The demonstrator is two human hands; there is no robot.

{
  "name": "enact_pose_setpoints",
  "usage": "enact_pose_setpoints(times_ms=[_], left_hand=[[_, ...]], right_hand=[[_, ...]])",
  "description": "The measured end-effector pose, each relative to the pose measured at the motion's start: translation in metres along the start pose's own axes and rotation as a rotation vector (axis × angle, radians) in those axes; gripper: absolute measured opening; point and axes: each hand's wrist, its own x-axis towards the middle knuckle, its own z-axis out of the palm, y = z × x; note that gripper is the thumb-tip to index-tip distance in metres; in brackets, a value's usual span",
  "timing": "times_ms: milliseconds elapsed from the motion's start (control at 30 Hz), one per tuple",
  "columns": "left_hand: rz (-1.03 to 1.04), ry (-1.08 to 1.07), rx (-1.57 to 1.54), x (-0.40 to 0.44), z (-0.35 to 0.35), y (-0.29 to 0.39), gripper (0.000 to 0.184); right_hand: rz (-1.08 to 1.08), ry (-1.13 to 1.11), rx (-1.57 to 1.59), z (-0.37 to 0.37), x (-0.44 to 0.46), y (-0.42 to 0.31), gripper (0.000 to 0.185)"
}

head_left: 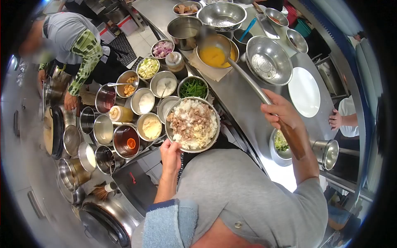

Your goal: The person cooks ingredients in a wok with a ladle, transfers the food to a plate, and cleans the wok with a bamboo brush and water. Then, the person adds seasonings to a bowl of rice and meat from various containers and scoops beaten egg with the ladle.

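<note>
My left hand (168,159) grips the near rim of a metal bowl (216,133) filled with white rice, chopped brownish meat and pale minced bits. My right hand (283,110) is closed around a long-handled ladle (250,84) with a metal shaft and wooden grip. Its far end reaches over a bowl of yellow liquid (214,56) that looks like beaten egg; the ladle's head is partly blurred there. Chopped greens (193,88) sit in a bowl just beyond the rice. Bowls of white powder (165,86) and yellowish powder (151,126) stand left of it.
Metal bowls (269,60) and a white oval plate (304,91) rest on the steel counter (244,107). A knife (268,28) lies farther back. Sauce pots (126,141) crowd the left. One co-worker (76,39) bends over the stove; another person's hand (336,119) touches the right counter edge.
</note>
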Motion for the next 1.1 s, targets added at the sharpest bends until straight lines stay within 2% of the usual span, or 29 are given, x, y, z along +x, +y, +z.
enact_pose_setpoints(times_ms=[100,233,333,500,800,900,1000,1100], left_hand=[[0.007,0.021,0.004,-0.004,-0.007,-0.006,0.009],[0.029,0.035,-0.009,-0.011,-0.011,-0.006,0.008],[0.03,-0.016,0.029,-0.01,-0.022,-0.011,0.029],[0.037,0.0,0.024,-0.009,-0.032,-0.018,0.03],[0.014,-0.053,0.006,-0.016,-0.02,-0.016,0.026],[0.008,-0.078,0.034,-0.017,-0.017,-0.015,0.025],[0.0,-0.037,-0.01,-0.024,-0.001,-0.007,0.012],[-0.001,-0.048,-0.008,-0.024,-0.006,-0.013,0.012]], right_hand=[[0.038,-0.024,0.064,-0.006,0.001,-0.001,0.056],[0.04,-0.101,0.324,-0.015,0.003,0.002,0.041],[0.041,-0.175,0.52,-0.019,0.003,0.002,0.026],[0.061,-0.224,0.696,-0.026,-0.005,-0.004,0.011],[0.042,-0.276,0.967,-0.033,-0.027,-0.023,0.016],[0.015,-0.29,0.954,-0.029,-0.038,-0.037,0.015],[-0.028,-0.312,0.922,-0.031,-0.038,-0.039,0.012],[-0.039,-0.323,0.902,-0.034,-0.038,-0.035,0.012]])
